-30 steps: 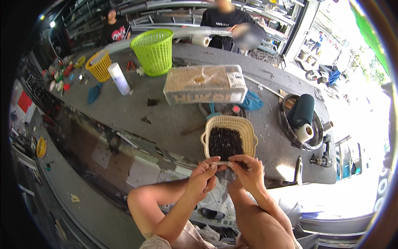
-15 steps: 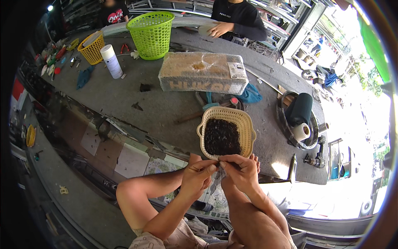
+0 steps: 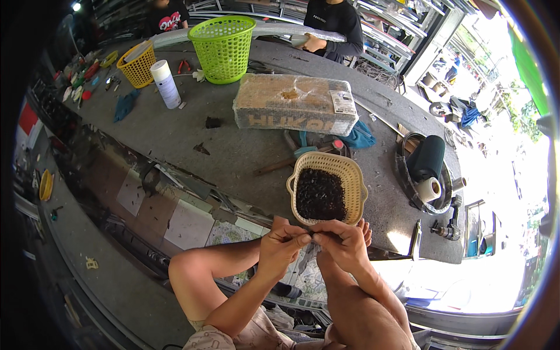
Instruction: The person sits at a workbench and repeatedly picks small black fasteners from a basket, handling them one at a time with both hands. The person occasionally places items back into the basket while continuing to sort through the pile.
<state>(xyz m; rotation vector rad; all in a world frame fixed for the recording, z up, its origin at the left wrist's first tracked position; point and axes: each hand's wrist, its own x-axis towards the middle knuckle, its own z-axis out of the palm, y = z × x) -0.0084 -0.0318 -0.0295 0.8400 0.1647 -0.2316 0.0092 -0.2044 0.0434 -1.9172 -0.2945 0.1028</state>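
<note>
My left hand (image 3: pixel 281 248) and my right hand (image 3: pixel 343 242) meet fingertip to fingertip just in front of the near rim of a cream plastic basket (image 3: pixel 356 185). Both are closed in a pinch. Between the fingertips is a small dark piece, mostly hidden and too small to name. Many small black pieces (image 3: pixel 321 195) lie heaped in the basket, which stands at the near edge of the grey worktable (image 3: pixel 233 154). Behind the basket lies a hammer (image 3: pixel 280 166) with a brown handle, partly hidden.
Beyond the basket sits a bubble-wrapped cardboard box (image 3: pixel 294 105). A green basket (image 3: pixel 221 52), a yellow basket (image 3: pixel 137 64) and a spray can (image 3: pixel 166 84) stand farther left. To the right, a black tray (image 3: pixel 429 201) holds rolls. Two people are across the table; one person's hand (image 3: pixel 315 44) touches a wrapped length.
The whole view has shifted slightly, so things sit a little farther right. My hands stay pinched together at the basket's near rim. The far person's hand has moved along the wrapped length.
</note>
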